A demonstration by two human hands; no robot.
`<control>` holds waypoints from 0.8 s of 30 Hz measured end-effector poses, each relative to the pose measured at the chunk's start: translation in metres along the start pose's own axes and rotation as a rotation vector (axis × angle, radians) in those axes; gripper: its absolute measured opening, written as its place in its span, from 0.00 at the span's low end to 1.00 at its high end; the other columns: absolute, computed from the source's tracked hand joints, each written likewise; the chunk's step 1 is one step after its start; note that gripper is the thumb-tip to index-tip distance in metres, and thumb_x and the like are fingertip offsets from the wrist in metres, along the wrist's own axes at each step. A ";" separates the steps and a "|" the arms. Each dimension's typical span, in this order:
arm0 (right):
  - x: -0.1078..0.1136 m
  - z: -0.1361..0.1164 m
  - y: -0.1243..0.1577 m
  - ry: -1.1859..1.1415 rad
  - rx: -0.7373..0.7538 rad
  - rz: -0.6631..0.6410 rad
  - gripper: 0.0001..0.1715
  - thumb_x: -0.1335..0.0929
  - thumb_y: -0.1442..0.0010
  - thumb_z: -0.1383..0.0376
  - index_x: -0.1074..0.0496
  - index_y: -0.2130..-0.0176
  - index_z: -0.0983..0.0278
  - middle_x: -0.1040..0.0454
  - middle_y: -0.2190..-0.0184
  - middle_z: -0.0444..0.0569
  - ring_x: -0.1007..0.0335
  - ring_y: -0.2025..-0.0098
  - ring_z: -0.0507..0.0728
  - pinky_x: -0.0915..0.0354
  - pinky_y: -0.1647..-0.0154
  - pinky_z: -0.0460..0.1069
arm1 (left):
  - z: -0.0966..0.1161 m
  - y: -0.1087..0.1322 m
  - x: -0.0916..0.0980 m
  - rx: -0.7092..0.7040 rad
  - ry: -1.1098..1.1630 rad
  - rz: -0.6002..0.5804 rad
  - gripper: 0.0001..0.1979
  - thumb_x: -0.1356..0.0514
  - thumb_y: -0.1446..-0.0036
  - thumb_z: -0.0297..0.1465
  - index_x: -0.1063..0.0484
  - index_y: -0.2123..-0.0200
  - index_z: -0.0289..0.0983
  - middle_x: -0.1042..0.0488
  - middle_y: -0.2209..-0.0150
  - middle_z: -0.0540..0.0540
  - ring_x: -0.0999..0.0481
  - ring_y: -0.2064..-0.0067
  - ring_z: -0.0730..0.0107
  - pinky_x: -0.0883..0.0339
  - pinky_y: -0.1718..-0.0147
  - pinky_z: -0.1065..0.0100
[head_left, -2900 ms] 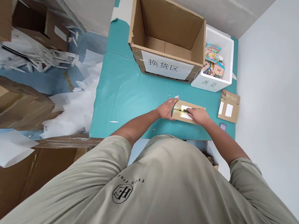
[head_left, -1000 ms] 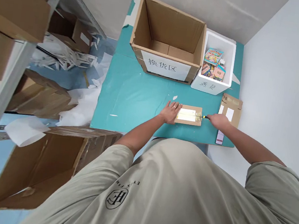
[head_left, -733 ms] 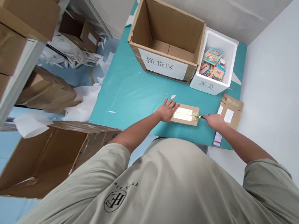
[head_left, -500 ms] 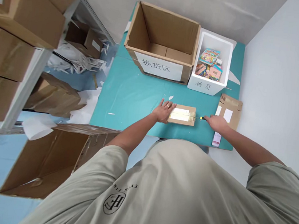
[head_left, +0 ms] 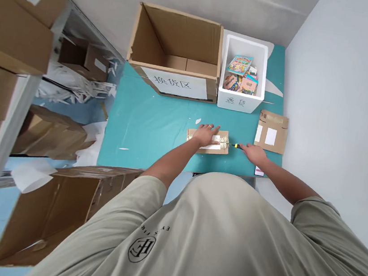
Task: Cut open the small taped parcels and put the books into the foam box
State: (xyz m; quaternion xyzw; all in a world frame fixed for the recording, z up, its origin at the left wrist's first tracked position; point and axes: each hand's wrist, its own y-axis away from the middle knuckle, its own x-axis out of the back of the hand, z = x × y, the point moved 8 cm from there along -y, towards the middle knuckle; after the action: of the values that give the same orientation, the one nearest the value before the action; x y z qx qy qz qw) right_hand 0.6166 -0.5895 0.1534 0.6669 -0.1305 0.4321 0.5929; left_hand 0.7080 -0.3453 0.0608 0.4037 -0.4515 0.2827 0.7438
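Observation:
A small taped cardboard box (head_left: 223, 150) with a white label lies on the teal table (head_left: 145, 119) in front of me. My left hand (head_left: 205, 135) rests on top of it, fingers spread over the label. At the box's right end, my right hand (head_left: 252, 153) grips a black and yellow utility knife (head_left: 237, 146). Its thin blade points left and reaches the taped end of the box; how deep it goes I cannot tell.
Behind stand a large open carton (head_left: 180, 35) and a white foam box (head_left: 262, 71) holding colourful packets (head_left: 240, 65). A flat cardboard mailer (head_left: 278, 139) lies at right, near a phone-like item (head_left: 259, 170). An open carton (head_left: 48, 210) sits on the floor at left, beside shelves of boxes.
My left hand has moved from the box's left end onto its middle. The knife stays at the right end. The whole view has shifted, so the table stuff appears further left.

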 end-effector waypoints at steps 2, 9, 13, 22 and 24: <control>0.001 -0.002 0.001 -0.028 -0.009 -0.006 0.35 0.48 0.10 0.57 0.40 0.14 0.54 0.21 0.35 0.64 0.17 0.41 0.67 0.30 0.46 0.54 | -0.002 -0.003 0.002 -0.009 -0.008 -0.020 0.57 0.34 0.29 0.63 0.47 0.09 0.42 0.29 0.21 0.26 0.28 0.25 0.30 0.39 0.26 0.43; 0.005 -0.006 0.001 -0.013 -0.026 0.007 0.36 0.45 0.12 0.63 0.41 0.14 0.57 0.19 0.36 0.67 0.15 0.42 0.67 0.28 0.45 0.55 | 0.011 -0.003 -0.003 -0.088 -0.066 -0.085 0.43 0.46 0.17 0.51 0.47 0.09 0.43 0.24 0.26 0.27 0.22 0.31 0.36 0.34 0.32 0.46; 0.011 -0.010 0.001 -0.017 -0.025 0.028 0.36 0.45 0.15 0.69 0.36 0.17 0.56 0.18 0.39 0.66 0.13 0.44 0.68 0.27 0.48 0.55 | 0.020 0.004 -0.009 -0.137 -0.091 -0.052 0.43 0.51 0.17 0.48 0.50 0.09 0.34 0.28 0.24 0.20 0.24 0.29 0.32 0.36 0.29 0.41; 0.013 -0.003 0.014 0.057 0.017 0.037 0.41 0.43 0.18 0.71 0.39 0.14 0.56 0.19 0.36 0.67 0.16 0.44 0.68 0.29 0.49 0.56 | 0.033 0.003 -0.014 -0.159 -0.060 -0.021 0.48 0.45 0.26 0.40 0.50 0.10 0.24 0.37 0.18 0.11 0.34 0.19 0.19 0.47 0.22 0.25; 0.009 0.001 0.016 0.076 0.023 0.038 0.41 0.44 0.17 0.70 0.40 0.13 0.56 0.19 0.36 0.67 0.17 0.44 0.67 0.30 0.49 0.55 | 0.033 0.001 -0.015 -0.141 -0.059 -0.011 0.48 0.45 0.27 0.39 0.49 0.11 0.23 0.39 0.17 0.11 0.36 0.17 0.18 0.49 0.21 0.24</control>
State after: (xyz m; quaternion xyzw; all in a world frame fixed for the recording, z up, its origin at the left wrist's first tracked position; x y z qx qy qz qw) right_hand 0.6116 -0.5913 0.1711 0.6542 -0.1156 0.4699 0.5812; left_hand 0.6857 -0.3743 0.0564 0.3609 -0.4900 0.2341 0.7582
